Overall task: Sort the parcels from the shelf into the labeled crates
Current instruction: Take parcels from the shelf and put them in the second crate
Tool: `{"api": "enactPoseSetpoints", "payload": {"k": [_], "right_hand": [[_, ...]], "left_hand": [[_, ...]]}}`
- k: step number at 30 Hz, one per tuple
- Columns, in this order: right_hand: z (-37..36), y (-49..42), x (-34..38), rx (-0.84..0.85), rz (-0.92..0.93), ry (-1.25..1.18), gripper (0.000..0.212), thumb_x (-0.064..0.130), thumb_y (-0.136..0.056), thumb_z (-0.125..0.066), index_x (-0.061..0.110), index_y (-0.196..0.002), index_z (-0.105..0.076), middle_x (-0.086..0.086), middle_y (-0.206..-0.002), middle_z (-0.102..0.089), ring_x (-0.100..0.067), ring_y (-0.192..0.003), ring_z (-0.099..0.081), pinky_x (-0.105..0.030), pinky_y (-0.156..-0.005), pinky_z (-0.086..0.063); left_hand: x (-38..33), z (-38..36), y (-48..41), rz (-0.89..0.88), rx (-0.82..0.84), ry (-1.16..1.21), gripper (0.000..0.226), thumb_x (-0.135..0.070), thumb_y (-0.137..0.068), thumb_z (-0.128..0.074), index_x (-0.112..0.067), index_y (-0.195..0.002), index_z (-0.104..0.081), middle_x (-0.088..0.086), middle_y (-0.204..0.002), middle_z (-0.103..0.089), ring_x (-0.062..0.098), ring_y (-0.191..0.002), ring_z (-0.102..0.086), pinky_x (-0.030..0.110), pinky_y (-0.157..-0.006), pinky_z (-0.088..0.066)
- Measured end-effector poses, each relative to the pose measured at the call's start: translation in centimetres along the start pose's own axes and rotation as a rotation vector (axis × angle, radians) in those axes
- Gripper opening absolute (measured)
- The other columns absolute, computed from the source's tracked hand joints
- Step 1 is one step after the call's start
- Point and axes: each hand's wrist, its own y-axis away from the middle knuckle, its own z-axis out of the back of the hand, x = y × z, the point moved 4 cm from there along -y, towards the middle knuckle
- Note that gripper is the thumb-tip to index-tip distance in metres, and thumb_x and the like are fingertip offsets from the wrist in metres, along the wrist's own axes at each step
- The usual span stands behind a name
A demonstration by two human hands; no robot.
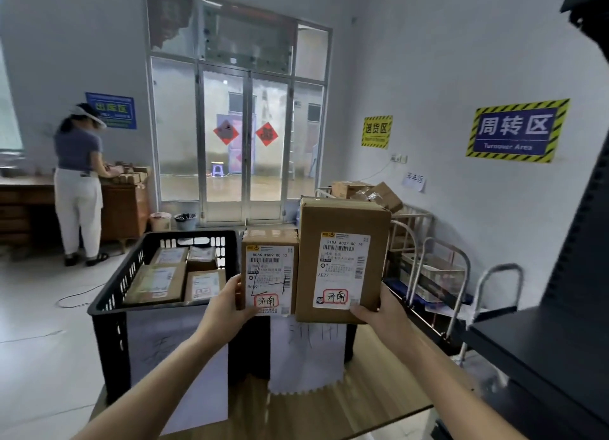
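I hold two cardboard parcels upright in front of me, labels facing the camera. My left hand (227, 303) grips the smaller parcel (269, 268) by its lower left edge. My right hand (379, 311) grips the larger parcel (341, 258) at its lower right corner. Both white labels carry a red-circled handwritten mark. Below and left, a black plastic crate (108, 301) holds several parcels and has a white paper sheet (171, 350) on its front. A second crate is mostly hidden behind the held parcels; only its paper label (306, 357) shows.
The crates stand on a wooden table (329, 406). A dark metal shelf (543, 341) stands at right. Metal trolleys (441, 275) with boxes line the right wall. Another person (80, 182) works at a wooden desk at far left. Glass doors are at the back.
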Motion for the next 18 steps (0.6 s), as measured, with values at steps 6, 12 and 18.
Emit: {"api": "enactPoseSetpoints", "payload": {"k": [6, 12, 18], "right_hand": [[-1.7, -7.2, -1.0, 0.06, 0.022, -0.003, 0.041, 0.012, -0.081, -0.069, 0.038, -0.105, -0.05, 0.017, -0.105, -0.062, -0.004, -0.1, -0.058, -0.016, -0.076, -0.045], [-2.8, -17.1, -4.0, 0.115, 0.027, 0.059, 0.047, 0.015, -0.082, -0.068, 0.023, -0.124, -0.048, 0.007, -0.114, -0.062, -0.016, -0.109, -0.056, -0.038, -0.098, -0.046], [-2.9, -28.4, -7.1, 0.187, 0.025, 0.05, 0.039, 0.02, -0.083, -0.068, 0.029, -0.115, -0.047, 0.021, -0.098, -0.058, 0.001, -0.092, -0.053, -0.016, -0.075, -0.042]], "left_hand": [[0.6, 0.2, -5.3, -0.034, -0.04, -0.009, 0.067, -0.002, -0.082, -0.063, -0.018, -0.14, -0.032, 0.003, -0.119, -0.062, 0.019, -0.11, -0.06, 0.037, -0.09, -0.054], [2.0, -1.1, -12.8, -0.025, -0.098, -0.042, 0.081, -0.004, -0.084, -0.063, -0.026, -0.147, -0.018, 0.004, -0.126, -0.058, 0.021, -0.117, -0.056, 0.041, -0.095, -0.051], [3.5, -3.9, -22.6, 0.038, -0.142, -0.05, 0.082, -0.004, -0.083, -0.065, -0.026, -0.147, -0.019, 0.005, -0.129, -0.058, 0.021, -0.115, -0.057, 0.046, -0.096, -0.05]]}}
